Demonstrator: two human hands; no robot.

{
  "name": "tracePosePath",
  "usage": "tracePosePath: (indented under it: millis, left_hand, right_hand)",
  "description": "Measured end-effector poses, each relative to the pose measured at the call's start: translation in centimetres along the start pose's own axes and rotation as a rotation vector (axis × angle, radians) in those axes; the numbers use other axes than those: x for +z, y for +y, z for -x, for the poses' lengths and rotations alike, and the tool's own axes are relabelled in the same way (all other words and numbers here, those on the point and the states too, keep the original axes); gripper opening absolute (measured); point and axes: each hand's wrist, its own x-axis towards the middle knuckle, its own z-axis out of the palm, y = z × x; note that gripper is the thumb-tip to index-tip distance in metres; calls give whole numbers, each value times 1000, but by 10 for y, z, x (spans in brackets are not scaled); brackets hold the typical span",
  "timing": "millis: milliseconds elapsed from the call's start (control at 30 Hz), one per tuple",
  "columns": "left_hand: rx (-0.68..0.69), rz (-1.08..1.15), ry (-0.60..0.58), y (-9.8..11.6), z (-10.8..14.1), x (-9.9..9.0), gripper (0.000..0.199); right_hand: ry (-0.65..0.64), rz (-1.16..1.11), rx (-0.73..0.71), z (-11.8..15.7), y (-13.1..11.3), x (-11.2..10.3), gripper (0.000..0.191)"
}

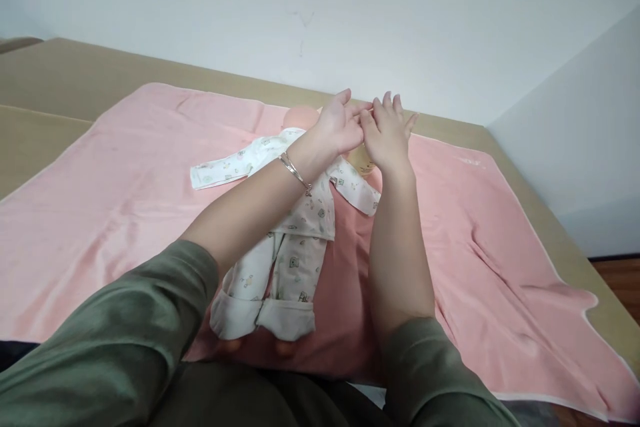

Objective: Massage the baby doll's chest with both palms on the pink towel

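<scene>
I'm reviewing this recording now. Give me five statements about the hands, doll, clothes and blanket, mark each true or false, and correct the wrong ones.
1. A bracelet circles the left wrist. True.
2. The blanket under the doll is blue. False: it is pink.
3. The doll's trousers have turned-up cuffs. True.
4. The left hand grips the doll's foot. False: it is beside the right hand, fingers extended.
5. The person's sleeves are green. True.

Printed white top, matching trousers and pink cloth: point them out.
Printed white top (313,215): head view, on its lower front.
Printed white trousers (294,275): head view, on the leg at picture right.
Pink cloth (457,213): head view, on a bare stretch beside the right forearm (399,247).
</scene>
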Motion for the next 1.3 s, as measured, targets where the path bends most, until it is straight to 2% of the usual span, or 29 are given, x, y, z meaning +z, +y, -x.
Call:
tracePosePath:
  millis: [167, 267, 433, 567, 667, 800, 1000, 1167, 1300]
  left_hand:
    - [-5, 72, 50, -1, 4, 1, 52]
    - [-22, 66, 103, 2, 15, -4, 53]
    - [-54, -37, 204, 14, 63, -15, 61]
    - [12, -57, 184, 35, 107, -23, 66]
    - [50, -46, 162, 53, 125, -31, 68]
    - [44, -23, 133, 72, 132, -41, 70]
    - [45, -85, 72, 85, 141, -48, 68]
    - [137, -127, 28, 91, 150, -47, 63]
    - [203, -165, 1, 88, 153, -44, 57]
  right_hand:
    - [25, -23, 5, 2, -2, 5, 59]
    - [58, -3, 15, 1, -3, 8, 58]
    - [115, 33, 24, 1, -6, 11, 55]
    - [154, 37, 69, 0, -12, 12, 53]
    - [151, 45, 93, -5, -14, 14, 52]
    - [163, 57, 135, -9, -14, 18, 47]
    - [201, 106, 167, -2, -20, 21, 44]
    - [192, 176, 168, 8, -27, 19, 39]
    - [173, 222, 175, 16, -32, 18, 43]
